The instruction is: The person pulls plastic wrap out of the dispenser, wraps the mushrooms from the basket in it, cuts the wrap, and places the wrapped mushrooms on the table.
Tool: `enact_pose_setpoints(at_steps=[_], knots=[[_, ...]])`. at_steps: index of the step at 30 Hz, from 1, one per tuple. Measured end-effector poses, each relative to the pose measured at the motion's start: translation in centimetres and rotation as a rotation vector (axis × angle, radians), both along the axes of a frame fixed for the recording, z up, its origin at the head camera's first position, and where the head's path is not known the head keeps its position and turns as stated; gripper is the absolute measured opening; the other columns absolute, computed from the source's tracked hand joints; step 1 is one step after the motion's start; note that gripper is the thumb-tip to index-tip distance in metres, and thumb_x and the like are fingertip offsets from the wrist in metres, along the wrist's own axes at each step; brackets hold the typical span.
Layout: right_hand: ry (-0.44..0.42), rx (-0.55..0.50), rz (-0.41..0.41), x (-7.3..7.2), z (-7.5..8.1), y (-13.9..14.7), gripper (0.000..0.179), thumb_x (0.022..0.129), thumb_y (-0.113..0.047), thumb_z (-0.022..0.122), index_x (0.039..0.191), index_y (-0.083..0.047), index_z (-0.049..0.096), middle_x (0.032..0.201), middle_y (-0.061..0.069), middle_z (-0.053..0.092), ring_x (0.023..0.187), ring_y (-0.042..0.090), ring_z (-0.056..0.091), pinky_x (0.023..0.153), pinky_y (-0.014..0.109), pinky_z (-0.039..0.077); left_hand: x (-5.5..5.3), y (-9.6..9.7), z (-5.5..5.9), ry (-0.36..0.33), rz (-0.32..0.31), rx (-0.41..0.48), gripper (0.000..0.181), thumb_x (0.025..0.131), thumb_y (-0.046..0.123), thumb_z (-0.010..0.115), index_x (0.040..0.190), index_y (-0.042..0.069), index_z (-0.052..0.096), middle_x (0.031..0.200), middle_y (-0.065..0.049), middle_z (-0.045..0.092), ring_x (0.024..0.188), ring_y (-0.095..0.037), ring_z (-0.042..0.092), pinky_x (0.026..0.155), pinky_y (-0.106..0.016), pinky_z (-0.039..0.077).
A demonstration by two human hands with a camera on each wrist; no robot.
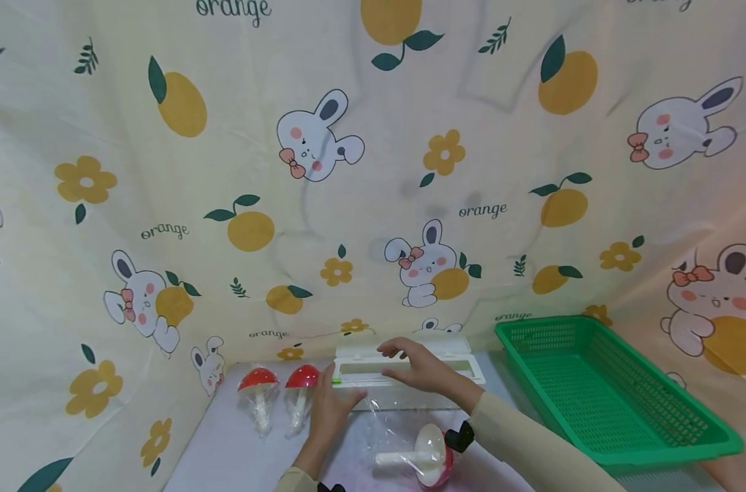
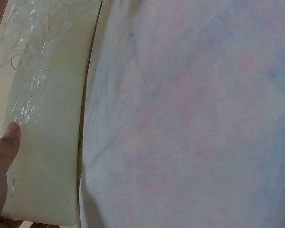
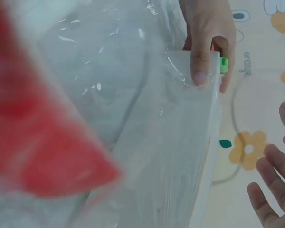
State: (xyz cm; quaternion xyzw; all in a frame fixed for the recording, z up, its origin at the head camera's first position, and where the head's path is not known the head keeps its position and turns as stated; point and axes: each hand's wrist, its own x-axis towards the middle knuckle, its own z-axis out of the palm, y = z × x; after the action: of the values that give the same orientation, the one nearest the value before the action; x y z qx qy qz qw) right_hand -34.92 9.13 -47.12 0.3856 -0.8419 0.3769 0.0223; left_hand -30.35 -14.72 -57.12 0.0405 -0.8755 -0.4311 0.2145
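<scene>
A white cling film dispenser box (image 1: 410, 398) with its lid (image 1: 404, 346) raised stands at the back of the table. My left hand (image 1: 331, 408) grips its left end, thumb on the front face, as the right wrist view also shows. Clear film (image 1: 382, 422) hangs down over the front of the box. Above the box's opening is my right hand (image 1: 427, 369), fingers spread and holding nothing. In front lies a toy mushroom (image 1: 433, 451) on its side, white stem to the left, on or under the film; its red cap (image 3: 52, 147) blurs close in the right wrist view.
Two red-capped toy mushrooms, one (image 1: 259, 379) beside another (image 1: 300, 379), sit in clear wrap left of the box. A green plastic basket (image 1: 656, 456) stands on the right. Behind everything hangs a printed cloth (image 1: 373, 205) with rabbits and oranges.
</scene>
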Motion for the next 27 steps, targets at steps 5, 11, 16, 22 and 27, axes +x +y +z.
enact_pose_setpoints(at_steps=[5, 11, 16, 22, 27], knots=[[-0.017, 0.013, 0.010, -0.9, -0.2, -1.0, 0.041, 0.102, -0.025, 0.078, 0.136, -0.008, 0.066, 0.129, 0.015, 0.072, 0.118, 0.034, 0.068, 0.100, 0.053, 0.057, 0.0, 0.1, -0.4, 0.032, -0.022, 0.046, 0.101, 0.078, 0.026, 0.098, 0.158, -0.003, 0.043, 0.152, -0.027, 0.055, 0.140, -0.049, 0.052, 0.116, -0.065, 0.042], [-0.007, 0.021, 0.023, -1.5, -0.2, -2.1, 0.037, 0.101, -0.023, 0.078, 0.131, -0.003, 0.068, 0.124, 0.016, 0.074, 0.110, 0.023, 0.070, 0.095, 0.040, 0.059, -0.1, 0.0, -0.5, 0.021, -0.018, 0.079, 0.103, 0.078, 0.024, 0.098, 0.160, -0.002, 0.042, 0.154, -0.028, 0.054, 0.142, -0.048, 0.052, 0.118, -0.063, 0.041], [-0.004, 0.025, 0.034, -1.8, 0.0, -2.7, 0.031, 0.101, -0.018, 0.078, 0.126, -0.002, 0.071, 0.121, 0.016, 0.074, 0.106, 0.022, 0.071, 0.092, 0.040, 0.060, 0.0, 0.0, -0.5, -0.009, -0.019, 0.083, 0.102, 0.078, 0.022, 0.098, 0.161, 0.000, 0.042, 0.155, -0.026, 0.054, 0.142, -0.046, 0.053, 0.117, -0.063, 0.041], [-0.059, 0.058, 0.048, -2.2, 1.1, -3.4, 0.029, 0.101, -0.019, 0.078, 0.125, -0.004, 0.072, 0.121, 0.017, 0.074, 0.107, 0.024, 0.070, 0.096, 0.046, 0.061, 0.0, -0.2, -0.5, -0.031, -0.019, 0.072, 0.103, 0.078, 0.023, 0.098, 0.161, 0.001, 0.041, 0.156, -0.025, 0.053, 0.142, -0.046, 0.053, 0.117, -0.064, 0.042], [-0.091, 0.067, 0.044, -2.7, 1.5, -4.3, 0.027, 0.101, -0.020, 0.078, 0.125, -0.007, 0.073, 0.120, 0.015, 0.075, 0.107, 0.023, 0.071, 0.097, 0.046, 0.060, -0.2, -0.4, -0.5, -0.042, -0.017, 0.068, 0.103, 0.079, 0.024, 0.098, 0.162, 0.002, 0.041, 0.158, -0.024, 0.052, 0.144, -0.046, 0.051, 0.118, -0.064, 0.041]])
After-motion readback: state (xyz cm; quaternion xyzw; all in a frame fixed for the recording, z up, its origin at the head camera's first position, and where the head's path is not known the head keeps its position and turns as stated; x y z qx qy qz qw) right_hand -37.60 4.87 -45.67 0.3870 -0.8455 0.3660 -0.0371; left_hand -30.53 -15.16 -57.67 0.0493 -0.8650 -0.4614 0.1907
